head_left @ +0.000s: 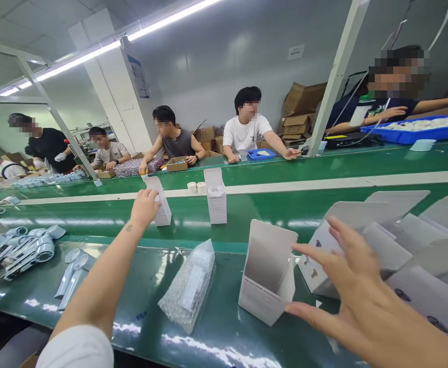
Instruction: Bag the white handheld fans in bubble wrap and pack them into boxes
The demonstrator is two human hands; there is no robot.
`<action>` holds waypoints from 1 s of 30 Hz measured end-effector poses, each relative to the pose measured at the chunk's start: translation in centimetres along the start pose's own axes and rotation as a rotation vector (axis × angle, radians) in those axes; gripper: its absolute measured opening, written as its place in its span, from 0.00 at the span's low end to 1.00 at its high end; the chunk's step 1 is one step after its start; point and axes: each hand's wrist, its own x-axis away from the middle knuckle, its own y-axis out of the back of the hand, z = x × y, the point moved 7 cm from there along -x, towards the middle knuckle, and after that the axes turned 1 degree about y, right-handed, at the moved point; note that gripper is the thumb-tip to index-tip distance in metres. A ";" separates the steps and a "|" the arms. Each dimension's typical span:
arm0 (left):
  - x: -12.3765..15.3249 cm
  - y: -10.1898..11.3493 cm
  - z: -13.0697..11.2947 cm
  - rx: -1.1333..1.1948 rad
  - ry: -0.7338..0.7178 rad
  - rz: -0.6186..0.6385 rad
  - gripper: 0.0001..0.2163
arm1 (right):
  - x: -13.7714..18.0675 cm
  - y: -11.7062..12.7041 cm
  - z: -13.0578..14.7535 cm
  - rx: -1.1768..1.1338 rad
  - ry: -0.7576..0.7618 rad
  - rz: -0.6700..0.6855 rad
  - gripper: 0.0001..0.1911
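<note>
Out over the green conveyor, my left hand (145, 207) is closed on the near side of an upright white box (163, 208) with its lid flap raised. My right hand (349, 281) has its thumb and fingers spread beside an open white carton (264, 301) on the bench. Its fingertips are at the carton's right edge; whether they touch I cannot tell. That carton's inside looks bare. Between my arms lies a bubble-wrap packet (191, 289) with something pale inside. Another open white box (217, 207) stands on the conveyor with clear plastic showing at its top.
Several open white cartons (419, 291) crowd the right side of the bench. Light-blue plastic parts (76, 271) lie at left, beside a heap of similar parts (36, 250). Two small white cups (196, 187) stand on the conveyor. Co-workers sit across it, near a blue tray (419, 130).
</note>
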 end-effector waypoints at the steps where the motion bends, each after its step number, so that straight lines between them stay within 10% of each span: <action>1: 2.5 -0.3 -1.0 0.015 0.005 0.022 0.13 | 0.2 -0.8 -0.6 -0.061 -0.061 0.070 0.35; 6: 19.2 -7.9 -5.7 0.100 0.053 0.438 0.34 | 0.4 -5.4 0.9 -0.379 -0.094 0.369 0.28; 9: 23.8 -9.2 -6.5 0.075 0.106 0.229 0.23 | 0.0 -5.9 1.7 -0.458 -0.139 0.393 0.24; 16: 22.4 4.5 -6.8 0.624 0.226 -0.094 0.18 | 0.2 -3.6 2.6 -0.722 -0.138 0.560 0.36; 20: 21.0 12.4 -12.0 0.775 0.061 -0.152 0.16 | 0.5 -3.9 3.0 -0.679 -0.114 0.605 0.41; 25: 18.0 12.7 -21.7 0.280 -0.463 0.173 0.12 | 0.2 -4.9 3.9 -0.808 0.002 0.516 0.44; 30: 15.6 10.7 -24.9 -0.289 -0.505 0.559 0.16 | 0.3 -5.7 5.0 -0.795 -0.022 0.551 0.47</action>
